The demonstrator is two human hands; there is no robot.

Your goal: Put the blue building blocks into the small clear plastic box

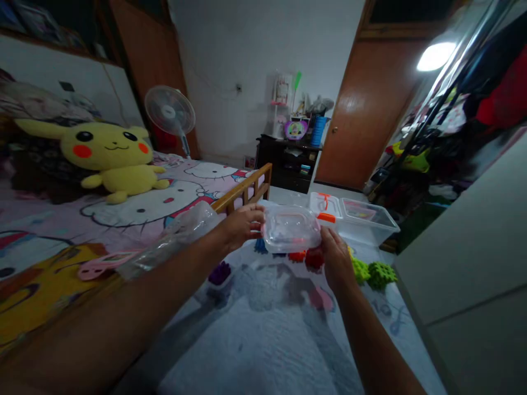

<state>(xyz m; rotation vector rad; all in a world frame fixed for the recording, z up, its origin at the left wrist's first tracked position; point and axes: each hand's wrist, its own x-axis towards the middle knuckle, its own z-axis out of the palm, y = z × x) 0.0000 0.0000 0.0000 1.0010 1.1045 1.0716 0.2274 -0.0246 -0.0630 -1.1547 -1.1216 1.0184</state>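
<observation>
Both my hands hold a small clear plastic container [290, 228] above a pale blue mat [263, 329]. My left hand [242, 224] grips its left side and my right hand [335, 257] grips its right side from below. Under and beyond the container lie colourful toy gear pieces: red [313, 258], orange [296, 255], blue [260, 246], purple [219, 272] and green [373, 271]. Whether anything is inside the container is unclear.
A larger clear storage box [362, 222] with an orange-latched lid [325, 206] stands behind. On the left is a bed with a wooden rail [247, 189], a crumpled clear plastic bag [181, 233] and a yellow plush toy [111, 156]. A grey surface [473, 247] rises at right.
</observation>
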